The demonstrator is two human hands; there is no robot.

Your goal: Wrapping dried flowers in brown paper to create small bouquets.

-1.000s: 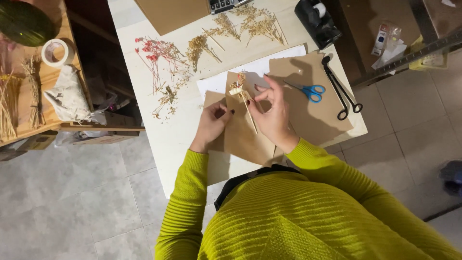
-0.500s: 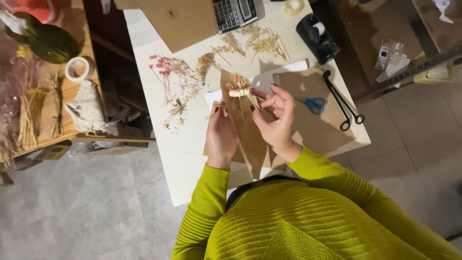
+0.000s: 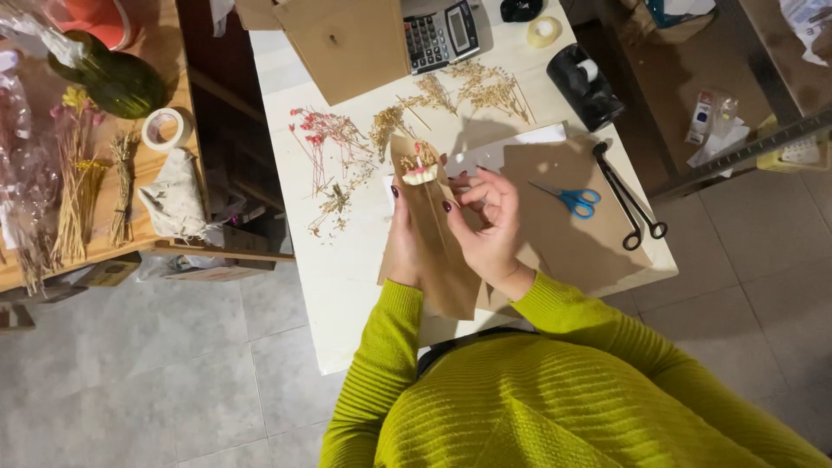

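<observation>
I see the small flower bunch [image 3: 419,170] already inside the brown paper wrap [image 3: 438,247]; left hand [image 3: 404,238] grips its edge, right hand [image 3: 490,227] pinches the fold, unsealed.

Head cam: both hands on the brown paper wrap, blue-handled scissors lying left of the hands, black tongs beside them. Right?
Not quite. The head view shows the blue-handled scissors lying to the right of the hands, not the left. The rest holds: left hand and right hand are on the brown paper wrap, and the black tongs lie beside the scissors.
</observation>
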